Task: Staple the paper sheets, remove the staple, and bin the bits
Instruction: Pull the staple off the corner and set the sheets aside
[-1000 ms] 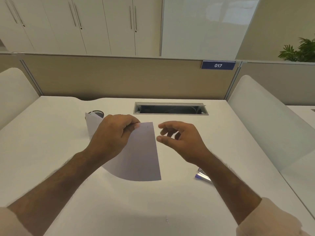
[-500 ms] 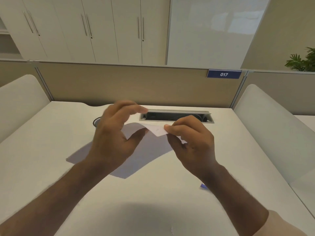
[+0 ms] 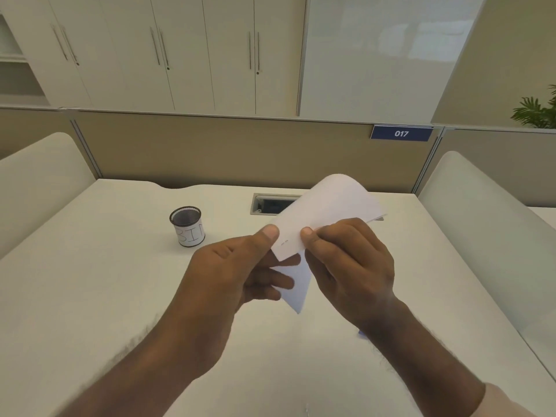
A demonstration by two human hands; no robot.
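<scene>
The white paper sheets [image 3: 328, 212] are lifted off the desk and curl away from me. My left hand [image 3: 237, 272] pinches their near corner from the left, thumb on top. My right hand [image 3: 349, 260] pinches the same corner from the right. Between the two thumbs sits a small staple [image 3: 284, 243] in the paper. A lower flap of paper hangs down between my hands. A black mesh cup labelled BIN [image 3: 187, 226] stands on the desk to the left of my hands. A blue bit [image 3: 362, 333] that may be the stapler peeks out under my right wrist, mostly hidden.
The white desk [image 3: 120, 296] has a cable slot [image 3: 272, 203] at the back, partly hidden by the paper. A beige partition with a 017 sign [image 3: 401, 133] closes the far edge. Frosted side screens [image 3: 481, 230] stand at both sides.
The sheets have been raised from the desk and turned, with both hands now pinching the stapled corner. The view tilted down, and the bin cup is uncovered.
</scene>
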